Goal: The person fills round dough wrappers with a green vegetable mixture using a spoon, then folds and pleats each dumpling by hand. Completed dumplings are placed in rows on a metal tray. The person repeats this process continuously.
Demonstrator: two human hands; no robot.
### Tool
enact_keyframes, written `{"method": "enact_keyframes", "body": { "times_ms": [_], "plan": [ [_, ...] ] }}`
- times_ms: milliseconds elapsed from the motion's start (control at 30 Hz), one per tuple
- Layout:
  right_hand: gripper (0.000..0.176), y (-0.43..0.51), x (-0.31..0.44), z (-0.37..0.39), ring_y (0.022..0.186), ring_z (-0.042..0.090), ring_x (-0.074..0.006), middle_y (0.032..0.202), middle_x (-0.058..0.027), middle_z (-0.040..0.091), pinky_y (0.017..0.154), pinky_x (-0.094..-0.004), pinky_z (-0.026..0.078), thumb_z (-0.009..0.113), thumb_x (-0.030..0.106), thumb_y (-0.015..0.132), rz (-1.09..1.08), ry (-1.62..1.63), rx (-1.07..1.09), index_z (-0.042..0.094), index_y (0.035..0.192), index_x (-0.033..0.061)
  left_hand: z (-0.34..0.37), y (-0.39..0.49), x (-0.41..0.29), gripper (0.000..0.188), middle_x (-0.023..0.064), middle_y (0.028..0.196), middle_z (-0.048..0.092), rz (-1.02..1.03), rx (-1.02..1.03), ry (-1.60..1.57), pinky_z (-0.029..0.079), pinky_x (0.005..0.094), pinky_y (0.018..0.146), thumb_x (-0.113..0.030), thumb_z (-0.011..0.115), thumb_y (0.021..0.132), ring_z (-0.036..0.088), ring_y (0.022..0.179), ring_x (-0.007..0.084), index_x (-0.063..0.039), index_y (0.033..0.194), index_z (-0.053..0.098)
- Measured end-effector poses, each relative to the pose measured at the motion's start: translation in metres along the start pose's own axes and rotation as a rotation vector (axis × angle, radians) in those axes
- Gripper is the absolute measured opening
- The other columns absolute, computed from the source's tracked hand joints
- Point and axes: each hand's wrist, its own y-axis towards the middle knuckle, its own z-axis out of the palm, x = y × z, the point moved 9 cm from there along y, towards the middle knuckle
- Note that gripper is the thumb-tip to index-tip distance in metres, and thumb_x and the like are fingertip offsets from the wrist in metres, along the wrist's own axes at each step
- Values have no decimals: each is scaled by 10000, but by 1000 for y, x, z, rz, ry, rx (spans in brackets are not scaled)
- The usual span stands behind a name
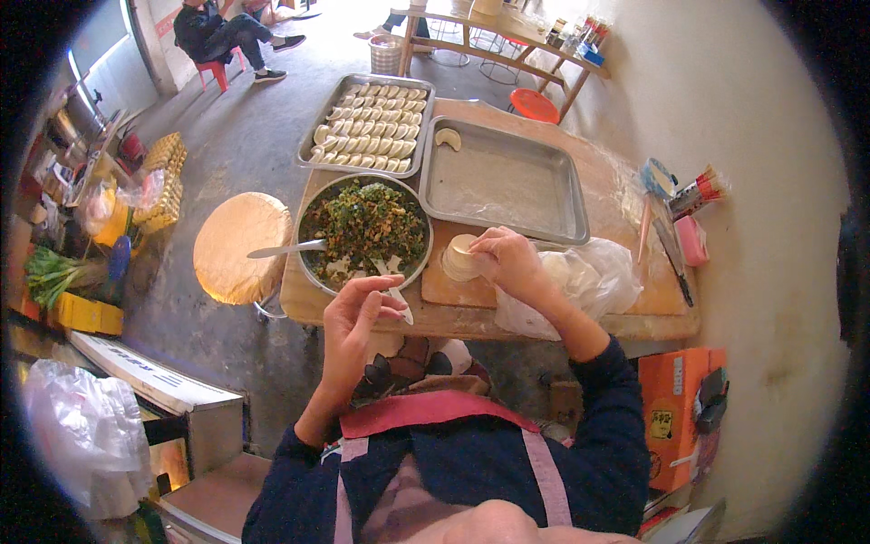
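My right hand (508, 260) pinches the edge of a round dough wrapper (463, 244), lifted slightly from the stack of wrappers (458, 267) on an orange-brown board (442, 289). My left hand (359, 309) hangs at the near rim of a steel bowl (429, 255), fingers apart and seemingly empty. Beside its fingertips a white spoon (401, 304) leans out of the bowl. Chopped green-and-brown filling (370, 211) fills the bowl, and a second spoon (285, 249) rests over its left rim. One dumpling (448, 139) lies in the far left corner of a floured metal tray (503, 180).
Rows of dumplings fill another tray (429, 102) behind the bowl. A crumpled plastic bag (598, 275) sits by my right wrist. A knife (671, 262) and rolling pin (644, 228) lie at the right. A round covered stool (238, 245) stands left; a seated person (217, 34) is farther back.
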Motion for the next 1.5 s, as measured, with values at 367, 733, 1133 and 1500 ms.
{"method": "enact_keyframes", "body": {
  "times_ms": [367, 733, 1133, 1500],
  "plan": [
    [163, 12, 38, 38, 820, 628, -90, 868, -36, 684, 750, -287, 524, 613, 89, 996, 330, 770, -48, 695, 1098, -9, 47, 36, 56, 503, 160, 1416, 546, -280, 164, -789, 492, 439, 1081, -319, 444, 1102, 561, 1295, 267, 63, 1430, 439],
    [464, -6, 111, 74, 855, 598, -313, 910, -111, 542, 758, -412, 521, 713, 46, 751, -393, 6, 76, 654, 1211, 67, -98, -3, 6, 366, 252, 1310, 619, 8, -357, -564, 544, 477, 1036, -214, 492, 1083, 635, 1203, 370, 76, 1297, 551],
    [150, 22, 88, 55, 676, 668, -256, 888, -147, 691, 602, -338, 520, 644, -4, 936, -185, 311, -257, 667, 1082, 21, -107, -42, 47, 350, 280, 1329, 598, -136, -458, -533, 527, 469, 1056, -206, 398, 1111, 626, 1216, 378, 69, 1293, 515],
    [129, 18, 57, 73, 701, 654, -155, 816, -105, 676, 623, -304, 526, 595, 38, 989, 223, 612, -96, 680, 1086, 22, -121, -41, 43, 345, 290, 1343, 584, -83, -509, -578, 521, 459, 1067, -186, 366, 1116, 613, 1237, 377, 82, 1287, 500]
  ]
}}
